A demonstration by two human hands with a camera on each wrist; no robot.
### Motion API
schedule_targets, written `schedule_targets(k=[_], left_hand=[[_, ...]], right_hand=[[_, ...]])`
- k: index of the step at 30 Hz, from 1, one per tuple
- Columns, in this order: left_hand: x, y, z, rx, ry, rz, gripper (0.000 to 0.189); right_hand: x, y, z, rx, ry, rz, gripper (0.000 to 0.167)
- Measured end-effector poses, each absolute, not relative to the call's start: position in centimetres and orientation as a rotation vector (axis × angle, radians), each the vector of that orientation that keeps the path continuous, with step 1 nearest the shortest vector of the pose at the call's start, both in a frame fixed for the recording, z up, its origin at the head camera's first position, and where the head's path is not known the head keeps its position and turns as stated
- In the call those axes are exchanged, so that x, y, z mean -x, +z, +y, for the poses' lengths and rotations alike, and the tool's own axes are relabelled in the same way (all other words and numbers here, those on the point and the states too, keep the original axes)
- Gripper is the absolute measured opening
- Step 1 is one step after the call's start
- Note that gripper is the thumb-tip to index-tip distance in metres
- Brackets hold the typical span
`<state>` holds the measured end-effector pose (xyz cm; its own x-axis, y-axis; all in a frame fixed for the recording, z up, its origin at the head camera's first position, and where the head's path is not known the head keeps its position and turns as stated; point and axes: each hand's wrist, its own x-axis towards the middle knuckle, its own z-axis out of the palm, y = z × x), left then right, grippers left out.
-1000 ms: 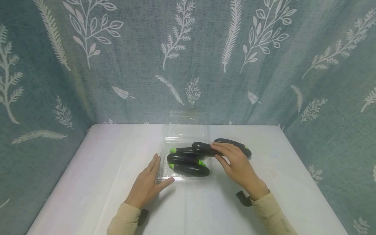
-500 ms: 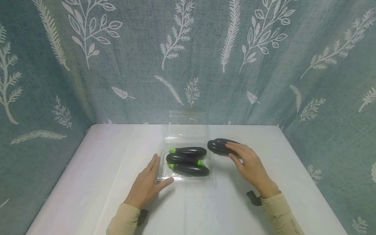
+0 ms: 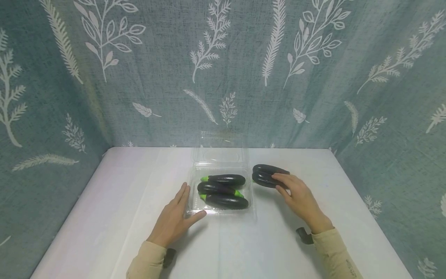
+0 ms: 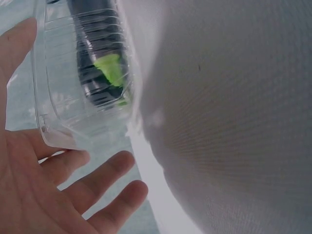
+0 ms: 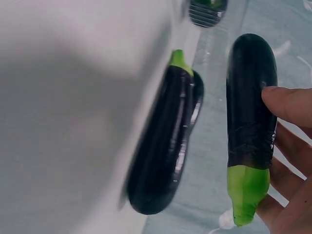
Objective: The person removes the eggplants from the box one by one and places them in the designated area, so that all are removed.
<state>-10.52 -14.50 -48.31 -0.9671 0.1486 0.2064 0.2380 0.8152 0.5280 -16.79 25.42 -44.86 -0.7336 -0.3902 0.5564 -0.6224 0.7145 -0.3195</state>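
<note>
My right hand (image 3: pixel 296 199) holds a dark eggplant (image 5: pixel 251 107) with a green stem, thumb on one side and fingers on the other. It hangs above two more eggplants (image 5: pixel 161 141) lying side by side on the table, right of the container. In the head view the held eggplant (image 3: pixel 265 179) partly hides them. Three eggplants (image 3: pixel 223 190) lie in the base of a clear plastic clamshell container (image 3: pixel 223 212), its lid (image 3: pixel 221 155) raised at the back. My left hand (image 3: pixel 174 219) rests against the container's front left corner, fingers straight and thumb spread along the front.
A white cloth covers the table (image 3: pixel 122 209). Behind and at both sides hangs a grey-green curtain (image 3: pixel 156 89) with white leaf prints. The container's lid stands close to the back edge of the table.
My right hand has carried the eggplant rightward, from over the container to above the two on the table. The left hand stays in place.
</note>
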Motion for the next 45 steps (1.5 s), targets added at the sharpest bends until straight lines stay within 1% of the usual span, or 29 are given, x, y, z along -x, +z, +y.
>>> schedule_targets(k=[7, 18, 31, 38, 45], left_hand=[[10.5, -48.3, -14.5, 0.31, -0.87, -2.833, 0.104], [10.6, -48.2, -14.4, 0.308, -0.861, -2.832, 0.104], [10.5, -48.3, -14.4, 0.3, -0.864, -2.83, 0.104], [10.5, -48.3, -14.4, 0.295, -0.865, -2.835, 0.103], [10.5, -48.3, -14.4, 0.293, -0.87, -2.837, 0.104]], right_hand=[[17.0, -45.8, 25.8, -0.739, 0.679, -2.534, 0.04], [17.4, -46.7, 26.0, -0.846, 0.521, -2.509, 0.041], [18.3, -47.0, 26.1, -0.911, 0.399, -2.487, 0.038], [18.5, -47.2, 26.3, -0.913, 0.384, -2.425, 0.04], [18.3, -47.3, 26.1, -0.878, 0.384, -2.444, 0.037]])
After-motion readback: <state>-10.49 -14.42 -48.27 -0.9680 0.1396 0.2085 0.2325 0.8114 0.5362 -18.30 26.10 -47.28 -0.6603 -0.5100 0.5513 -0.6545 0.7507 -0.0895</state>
